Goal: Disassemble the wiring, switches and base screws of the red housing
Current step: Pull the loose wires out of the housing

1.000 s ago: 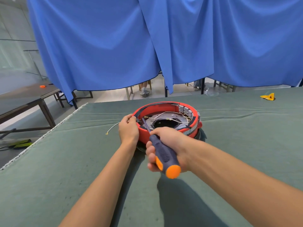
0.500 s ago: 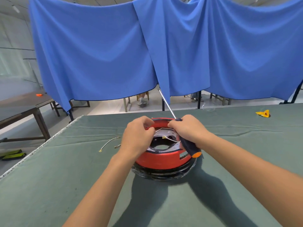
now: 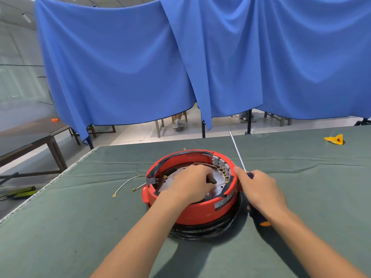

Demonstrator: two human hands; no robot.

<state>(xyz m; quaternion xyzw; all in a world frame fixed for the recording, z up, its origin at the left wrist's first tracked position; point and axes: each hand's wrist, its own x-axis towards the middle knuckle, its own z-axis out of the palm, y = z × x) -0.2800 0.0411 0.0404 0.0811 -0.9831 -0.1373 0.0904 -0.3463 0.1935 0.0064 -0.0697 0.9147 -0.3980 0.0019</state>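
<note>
The round red housing [image 3: 200, 211] sits on the green cloth over a black coiled cable [image 3: 202, 230]. Inside it lie a metal plate, thin wires and a row of grey switches [image 3: 219, 164] along the far right wall. My left hand [image 3: 192, 182] reaches into the housing with fingers curled down on the plate; what it holds is hidden. My right hand [image 3: 259, 189] grips the screwdriver [image 3: 237, 152] beside the housing's right rim, shaft pointing up and away, orange handle end below the wrist.
Two loose wires with ring terminals [image 3: 126, 184] lie left of the housing. A yellow object [image 3: 334, 139] rests at the table's far right. Blue curtains [image 3: 200, 67] hang behind the table; its left edge [image 3: 40, 192] drops to the floor, with another table [image 3: 30, 137] beyond.
My left hand moved from the housing's near rim into its middle. My right hand drew off to the right of the housing with the screwdriver. The view shifted, showing more of the interior.
</note>
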